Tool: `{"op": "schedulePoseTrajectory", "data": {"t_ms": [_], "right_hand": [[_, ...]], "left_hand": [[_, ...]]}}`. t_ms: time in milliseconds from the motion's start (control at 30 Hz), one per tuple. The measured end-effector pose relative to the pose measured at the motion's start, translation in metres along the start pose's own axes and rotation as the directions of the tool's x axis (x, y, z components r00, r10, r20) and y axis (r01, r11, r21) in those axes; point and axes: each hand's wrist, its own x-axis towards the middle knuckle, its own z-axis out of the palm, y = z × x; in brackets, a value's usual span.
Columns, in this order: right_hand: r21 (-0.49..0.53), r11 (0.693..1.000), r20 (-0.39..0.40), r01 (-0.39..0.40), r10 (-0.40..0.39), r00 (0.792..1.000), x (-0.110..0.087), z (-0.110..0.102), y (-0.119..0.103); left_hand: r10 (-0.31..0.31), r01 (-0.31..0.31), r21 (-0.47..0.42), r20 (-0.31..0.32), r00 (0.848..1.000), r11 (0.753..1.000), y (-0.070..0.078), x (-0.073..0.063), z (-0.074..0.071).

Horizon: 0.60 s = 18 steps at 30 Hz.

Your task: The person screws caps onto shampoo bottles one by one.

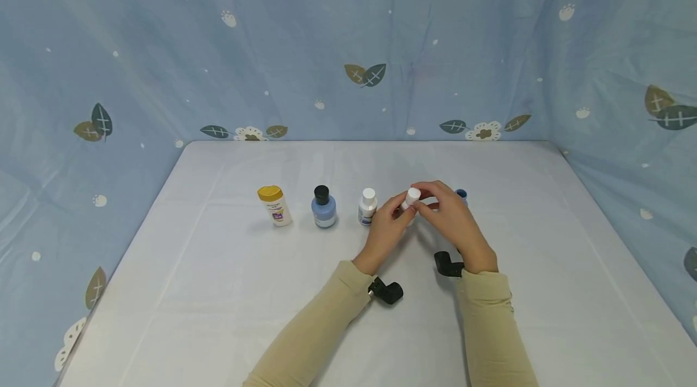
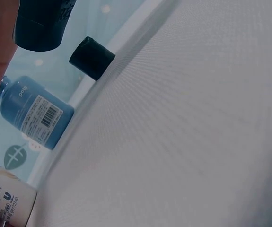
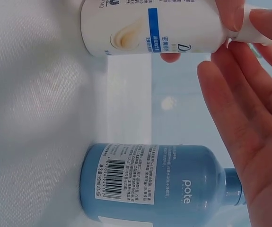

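Note:
Both hands are at a white bottle (image 3: 140, 28) with a blue-striped label. Its white cap (image 1: 413, 195) points up. My left hand (image 1: 383, 234) holds the bottle's body, most of which the hands hide in the head view. With thumb and fingers, my right hand (image 1: 454, 224) pinches the white cap. Just right of it stands a blue bottle (image 3: 145, 184) marked "pote", its neck bare of a cap. A dark cap (image 2: 92, 57) sits on the table near that blue bottle.
To the left stand a white bottle with a white cap (image 1: 368, 207), a blue bottle with a black cap (image 1: 324, 208) and a white bottle with a yellow cap (image 1: 275, 205). A white cloth (image 1: 218, 302) covers the table. Blue patterned curtains (image 1: 305, 42) hang behind and at both sides.

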Motion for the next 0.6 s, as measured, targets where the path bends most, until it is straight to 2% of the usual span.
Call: {"op": "schedulePoseTrajectory", "data": {"t_ms": [333, 600], "right_hand": [[0.023, 0.998, -0.027, -0.055, 0.056, 0.998, 0.0006, 0.0017, -0.0025], [0.042, 0.997, -0.034, -0.059, 0.061, 0.998, 0.002, 0.0036, -0.0038]], "left_hand": [[0.012, -0.012, 0.003, 0.003, 1.0, 1.0, -0.0007, 0.0004, -0.0005], [0.003, -0.003, -0.006, 0.012, 1.0, 1.0, 0.0017, -0.0009, -0.0018]]}}
